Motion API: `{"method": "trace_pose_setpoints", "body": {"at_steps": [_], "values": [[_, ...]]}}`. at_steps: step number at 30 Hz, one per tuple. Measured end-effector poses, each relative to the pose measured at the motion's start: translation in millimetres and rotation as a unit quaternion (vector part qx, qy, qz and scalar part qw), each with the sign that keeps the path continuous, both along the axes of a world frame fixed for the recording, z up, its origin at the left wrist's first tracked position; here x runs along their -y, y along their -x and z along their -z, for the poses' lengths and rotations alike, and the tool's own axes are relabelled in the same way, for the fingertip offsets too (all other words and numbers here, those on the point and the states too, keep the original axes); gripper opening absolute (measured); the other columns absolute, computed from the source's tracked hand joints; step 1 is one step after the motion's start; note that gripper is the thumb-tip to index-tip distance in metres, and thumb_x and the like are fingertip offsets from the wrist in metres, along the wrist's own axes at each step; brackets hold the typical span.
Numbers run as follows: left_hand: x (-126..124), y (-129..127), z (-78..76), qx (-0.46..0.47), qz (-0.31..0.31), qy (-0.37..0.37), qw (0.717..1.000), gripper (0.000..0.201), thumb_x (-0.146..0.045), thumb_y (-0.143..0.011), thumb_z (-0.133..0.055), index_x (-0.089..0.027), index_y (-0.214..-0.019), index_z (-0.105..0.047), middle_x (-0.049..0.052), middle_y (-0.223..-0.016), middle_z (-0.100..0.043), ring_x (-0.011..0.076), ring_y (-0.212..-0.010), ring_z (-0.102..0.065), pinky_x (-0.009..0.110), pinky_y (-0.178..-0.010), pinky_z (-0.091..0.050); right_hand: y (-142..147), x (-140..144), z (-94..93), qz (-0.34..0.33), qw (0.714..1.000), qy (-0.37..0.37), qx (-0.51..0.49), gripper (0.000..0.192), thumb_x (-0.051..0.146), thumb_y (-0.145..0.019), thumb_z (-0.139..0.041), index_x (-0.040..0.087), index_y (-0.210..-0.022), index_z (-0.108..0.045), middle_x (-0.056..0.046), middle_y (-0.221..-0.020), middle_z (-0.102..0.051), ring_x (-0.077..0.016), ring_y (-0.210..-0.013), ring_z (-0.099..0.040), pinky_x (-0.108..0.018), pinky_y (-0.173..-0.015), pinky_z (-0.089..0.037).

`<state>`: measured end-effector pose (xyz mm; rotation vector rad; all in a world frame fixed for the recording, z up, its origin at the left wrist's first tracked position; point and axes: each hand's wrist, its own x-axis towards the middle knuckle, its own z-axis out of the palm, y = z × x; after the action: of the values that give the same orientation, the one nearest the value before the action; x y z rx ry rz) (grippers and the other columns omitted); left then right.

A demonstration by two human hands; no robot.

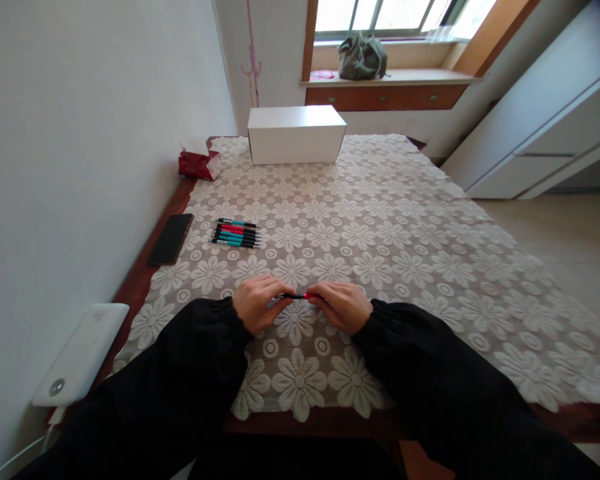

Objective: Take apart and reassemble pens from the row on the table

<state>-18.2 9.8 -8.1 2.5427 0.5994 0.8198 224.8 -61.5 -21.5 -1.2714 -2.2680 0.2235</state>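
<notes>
Between my two hands lies a slim pen, level above the lace tablecloth, black toward the left and red toward the right. My left hand pinches its black end between thumb and fingers. On the red part, my right hand grips with thumb and fingertips. Both ends of the pen are partly covered by fingers. Beyond my left hand, several pens in teal, red and black lie side by side in a row on the cloth.
A dark phone lies at the left table edge, with a red packet farther back. A white box stands at the far end. Near left is a white device with a cable. The lace tablecloth covers the table.
</notes>
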Motion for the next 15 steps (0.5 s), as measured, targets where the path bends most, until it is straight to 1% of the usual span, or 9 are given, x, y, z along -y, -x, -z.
{"method": "trace_pose_setpoints", "body": {"at_steps": [5, 10, 12, 15], "values": [[0.3, -0.8, 0.4, 0.030, 0.013, 0.007, 0.999, 0.008, -0.025, -0.097, -0.064, -0.021, -0.099, -0.071, 0.003, -0.096, -0.076, 0.0165, -0.086, -0.071, 0.029, -0.080, -0.056, 0.3, 0.0, 0.6, -0.002, 1.000, 0.016, 0.022, 0.028, 0.033, -0.110, -0.037, 0.022, -0.106, -0.063, -0.005, -0.090, -0.077, -0.0165, -0.080, -0.073, -0.026, -0.070, -0.050], [1.3, -1.2, -0.9, 0.043, 0.021, 0.028, 0.998, 0.009, -0.023, -0.098, -0.063, -0.021, -0.100, -0.071, 0.005, -0.098, -0.075, 0.0157, -0.087, -0.071, 0.028, -0.080, -0.058, 0.9, 1.0, 1.3, -0.001, 0.998, 0.050, 0.039, 0.031, 0.032, -0.110, -0.032, 0.021, -0.107, -0.060, -0.006, -0.088, -0.076, -0.0180, -0.076, -0.072, -0.028, -0.068, -0.048], [2.0, -1.2, -1.7, 0.049, 0.022, 0.032, 0.998, 0.009, -0.023, -0.098, -0.063, -0.020, -0.100, -0.071, 0.005, -0.099, -0.075, 0.0155, -0.087, -0.072, 0.028, -0.080, -0.058, 1.6, 2.1, 1.2, 0.002, 0.997, 0.065, 0.034, 0.027, 0.033, -0.109, -0.034, 0.021, -0.110, -0.058, -0.005, -0.088, -0.075, -0.0186, -0.077, -0.071, -0.029, -0.069, -0.047], [2.7, -1.0, -2.7, 0.051, 0.021, 0.037, 0.998, 0.008, -0.024, -0.097, -0.064, -0.020, -0.099, -0.071, 0.005, -0.098, -0.076, 0.0155, -0.085, -0.072, 0.028, -0.079, -0.058, 2.8, 3.6, 0.9, 0.008, 0.997, 0.079, 0.023, 0.022, 0.037, -0.105, -0.043, 0.022, -0.116, -0.054, -0.004, -0.086, -0.073, -0.0195, -0.077, -0.071, -0.029, -0.070, -0.047]]}}
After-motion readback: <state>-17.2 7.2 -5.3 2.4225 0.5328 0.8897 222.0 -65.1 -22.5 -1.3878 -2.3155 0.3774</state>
